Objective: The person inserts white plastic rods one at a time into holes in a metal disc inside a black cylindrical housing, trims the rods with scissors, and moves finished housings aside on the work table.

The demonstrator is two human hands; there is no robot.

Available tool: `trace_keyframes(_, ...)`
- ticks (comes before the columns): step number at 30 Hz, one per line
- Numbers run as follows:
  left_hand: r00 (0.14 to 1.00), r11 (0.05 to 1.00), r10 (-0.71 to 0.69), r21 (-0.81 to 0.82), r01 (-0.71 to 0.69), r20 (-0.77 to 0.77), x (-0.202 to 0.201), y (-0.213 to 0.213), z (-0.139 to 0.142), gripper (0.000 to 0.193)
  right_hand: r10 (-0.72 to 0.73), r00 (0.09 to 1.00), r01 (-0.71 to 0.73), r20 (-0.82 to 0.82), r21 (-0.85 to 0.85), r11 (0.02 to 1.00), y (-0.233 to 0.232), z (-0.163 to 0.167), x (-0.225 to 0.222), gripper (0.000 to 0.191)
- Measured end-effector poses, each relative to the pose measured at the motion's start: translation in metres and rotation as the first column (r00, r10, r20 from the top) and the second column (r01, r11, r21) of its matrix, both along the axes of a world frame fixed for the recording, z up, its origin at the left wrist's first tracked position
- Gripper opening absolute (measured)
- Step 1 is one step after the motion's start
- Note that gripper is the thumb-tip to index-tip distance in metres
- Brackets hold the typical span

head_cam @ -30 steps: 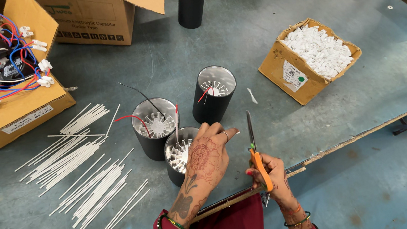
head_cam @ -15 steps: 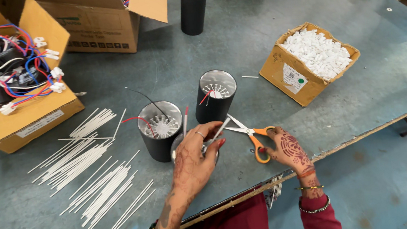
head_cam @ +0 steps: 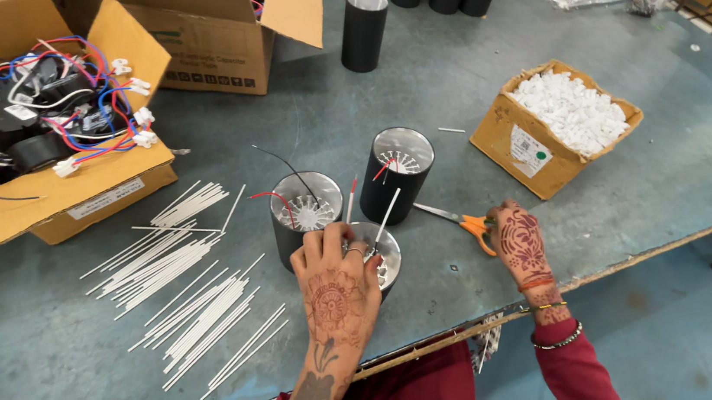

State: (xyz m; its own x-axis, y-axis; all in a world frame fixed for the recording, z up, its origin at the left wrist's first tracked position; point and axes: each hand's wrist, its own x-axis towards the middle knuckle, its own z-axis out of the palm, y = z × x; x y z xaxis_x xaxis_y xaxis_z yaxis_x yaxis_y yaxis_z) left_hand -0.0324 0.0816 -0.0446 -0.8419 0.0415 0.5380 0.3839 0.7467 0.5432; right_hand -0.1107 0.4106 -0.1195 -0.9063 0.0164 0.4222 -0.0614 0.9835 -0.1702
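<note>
Three black cylinders with silver tops stand together mid-table: one on the left (head_cam: 304,207), one behind (head_cam: 400,165) and the nearest (head_cam: 381,257). My left hand (head_cam: 337,287) rests on the nearest one, fingertips pinched on a thin white sleeve (head_cam: 388,211) that sticks up from it. A red wire (head_cam: 273,197) and a black wire rise from the left cylinder. My right hand (head_cam: 519,243) grips the orange handles of scissors (head_cam: 461,221) lying flat on the table, blades pointing towards the cylinders.
Many white sleeves (head_cam: 181,282) lie spread at the left. A cardboard box of small white pieces (head_cam: 572,114) sits at the right, and a box of wired black parts (head_cam: 44,126) at the far left. More black cylinders (head_cam: 363,30) stand behind. The table edge (head_cam: 657,249) runs close to my right hand.
The scissors went from held upright, then close to the cylinders, to lying flat at the right. My left hand settled on the nearest cylinder with a white sleeve.
</note>
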Motion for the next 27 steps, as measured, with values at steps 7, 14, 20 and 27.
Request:
trace_keyframes(7, 0.981, 0.998, -0.059, -0.018, 0.064, 0.183, -0.011, 0.002, -0.007, 0.017, 0.752, 0.638, -0.77, -0.165, -0.107, 0.63, -0.095, 0.11, 0.015, 0.033)
trace_keyframes(14, 0.988, 0.988, -0.112, 0.115, 0.1, 0.107, -0.014, 0.002, -0.018, 0.016, 0.915, 0.396, -0.916, 0.073, 0.104, 0.388, -0.137, 0.138, 0.0, 0.031)
trace_keyframes(20, 0.983, 0.969, -0.122, 0.23, 0.088, 0.137, -0.013, 0.003, -0.028, 0.014, 0.883, 0.456, -0.89, 0.116, 0.078, 0.449, -0.125, 0.138, 0.018, 0.018)
trace_keyframes(27, 0.983, 0.966, -0.138, 0.237, 0.106, 0.123, -0.014, 0.005, -0.035, 0.01, 0.87, 0.448, -0.889, 0.206, 0.205, 0.41, -0.133, 0.14, 0.012, 0.021)
